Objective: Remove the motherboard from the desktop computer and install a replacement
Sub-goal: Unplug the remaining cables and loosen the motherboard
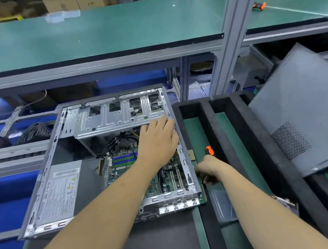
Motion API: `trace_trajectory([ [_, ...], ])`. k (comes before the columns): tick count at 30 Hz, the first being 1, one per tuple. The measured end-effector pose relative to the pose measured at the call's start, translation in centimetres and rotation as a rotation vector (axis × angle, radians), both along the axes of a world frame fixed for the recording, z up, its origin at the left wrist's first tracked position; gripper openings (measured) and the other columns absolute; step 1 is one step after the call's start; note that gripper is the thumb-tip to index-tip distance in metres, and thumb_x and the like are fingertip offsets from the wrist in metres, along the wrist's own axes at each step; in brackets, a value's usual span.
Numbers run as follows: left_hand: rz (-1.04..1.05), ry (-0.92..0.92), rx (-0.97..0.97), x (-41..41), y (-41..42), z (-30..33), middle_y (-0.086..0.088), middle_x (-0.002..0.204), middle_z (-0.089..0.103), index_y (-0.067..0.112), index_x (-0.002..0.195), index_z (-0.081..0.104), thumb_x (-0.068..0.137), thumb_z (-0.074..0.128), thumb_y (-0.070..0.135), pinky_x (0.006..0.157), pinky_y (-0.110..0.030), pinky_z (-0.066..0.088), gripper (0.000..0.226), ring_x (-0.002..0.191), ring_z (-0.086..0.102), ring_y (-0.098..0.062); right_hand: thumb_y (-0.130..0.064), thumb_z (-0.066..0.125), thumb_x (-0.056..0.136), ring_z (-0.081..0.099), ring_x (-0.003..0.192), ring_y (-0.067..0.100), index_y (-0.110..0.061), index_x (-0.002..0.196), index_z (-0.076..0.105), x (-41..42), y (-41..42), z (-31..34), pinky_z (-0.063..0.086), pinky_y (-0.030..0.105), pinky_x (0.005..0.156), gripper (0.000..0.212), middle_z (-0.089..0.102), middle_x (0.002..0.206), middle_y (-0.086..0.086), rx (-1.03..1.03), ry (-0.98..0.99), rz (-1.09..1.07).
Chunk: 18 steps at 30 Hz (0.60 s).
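Note:
An open desktop case (50,170) lies on its side on the bench. Its green motherboard (121,167) sits in the bottom, with black cables (119,140) above it and a grey power supply (60,193) at the left. My left hand (158,138) rests with straight fingers on the silver drive cage (107,117) near the case's right wall. My right hand (208,170) is just outside that wall, fingers curled round an orange-and-black screwdriver (209,151) whose tip is hidden. Another green board (201,192) lies along the case's right side, mostly hidden.
A black foam tray (239,137) with long slots stands to the right. The grey side panel (305,112) leans on it. A clear bag (223,204) lies in the tray slot. A green shelf (111,29) runs overhead behind an aluminium post (229,39).

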<state>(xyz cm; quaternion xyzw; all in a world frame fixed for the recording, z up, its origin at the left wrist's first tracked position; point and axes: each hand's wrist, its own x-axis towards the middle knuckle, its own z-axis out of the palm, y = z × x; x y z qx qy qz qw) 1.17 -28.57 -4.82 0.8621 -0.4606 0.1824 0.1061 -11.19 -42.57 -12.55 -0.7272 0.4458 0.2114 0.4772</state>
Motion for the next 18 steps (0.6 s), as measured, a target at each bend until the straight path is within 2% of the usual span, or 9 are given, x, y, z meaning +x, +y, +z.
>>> trace_trajectory([
  [2,-0.001,0.001,0.006,0.0,0.1,0.0,0.000,0.111,0.059,0.016,0.112,0.058,0.098,0.030,0.031,0.075,-0.039,0.041,0.035,0.088,0.053,-0.025,-0.007,0.061,0.083,0.047,0.036,0.020,-0.005,0.083,0.053,0.0,-0.1,0.1,0.041,0.024,0.045,0.008,0.052,0.048,0.007,0.016,0.032,-0.005],
  [4,0.004,0.004,0.012,0.0,0.1,0.0,0.000,0.110,0.059,0.016,0.112,0.059,0.098,0.029,0.031,0.075,-0.039,0.041,0.036,0.087,0.052,-0.025,-0.005,0.061,0.086,0.050,0.038,0.019,-0.004,0.081,0.055,0.4,0.0,0.3,0.048,0.026,0.047,0.008,0.054,0.049,0.008,0.027,0.056,-0.006],
  [6,0.010,0.003,0.018,-0.1,0.1,0.1,0.000,0.110,0.059,0.016,0.112,0.058,0.098,0.029,0.031,0.074,-0.038,0.040,0.036,0.087,0.052,-0.025,-0.002,0.060,0.088,0.051,0.042,0.020,-0.003,0.080,0.057,0.7,0.1,0.4,0.053,0.030,0.050,0.009,0.055,0.056,0.011,0.029,0.059,-0.020],
  [9,0.012,-0.002,0.023,-0.2,0.2,0.1,0.000,0.109,0.059,0.016,0.112,0.058,0.098,0.029,0.030,0.073,-0.038,0.040,0.036,0.085,0.050,-0.025,-0.001,0.053,0.091,0.052,0.050,0.024,-0.005,0.091,0.055,1.6,0.5,0.4,0.058,0.035,0.057,0.005,0.058,0.071,0.015,-0.014,-0.002,-0.032],
  [12,0.011,0.009,0.041,-0.2,0.1,0.2,0.000,0.110,0.058,0.017,0.112,0.057,0.098,0.028,0.031,0.075,-0.039,0.041,0.036,0.087,0.051,-0.025,-0.004,0.052,0.091,0.063,0.079,0.033,-0.008,0.107,0.056,2.4,0.7,0.3,0.060,0.047,0.080,0.017,0.065,0.099,0.019,-0.182,-0.100,0.025],
  [14,0.013,0.019,0.053,-0.1,0.2,0.3,0.001,0.111,0.058,0.017,0.112,0.057,0.097,0.027,0.031,0.076,-0.039,0.041,0.036,0.088,0.051,-0.025,-0.004,0.053,0.088,0.065,0.093,0.033,-0.008,0.110,0.061,2.5,0.9,0.2,0.059,0.047,0.085,0.023,0.067,0.107,0.016,-0.278,-0.124,0.064],
  [18,-0.009,0.038,0.051,0.1,0.3,0.5,0.001,0.114,0.059,0.017,0.114,0.058,0.099,0.029,0.032,0.078,-0.039,0.041,0.036,0.090,0.052,-0.025,-0.010,0.055,0.089,0.063,0.089,0.025,-0.014,0.109,0.061,1.9,1.1,0.2,0.057,0.042,0.085,0.021,0.067,0.107,0.009,-0.343,-0.134,0.062],
])
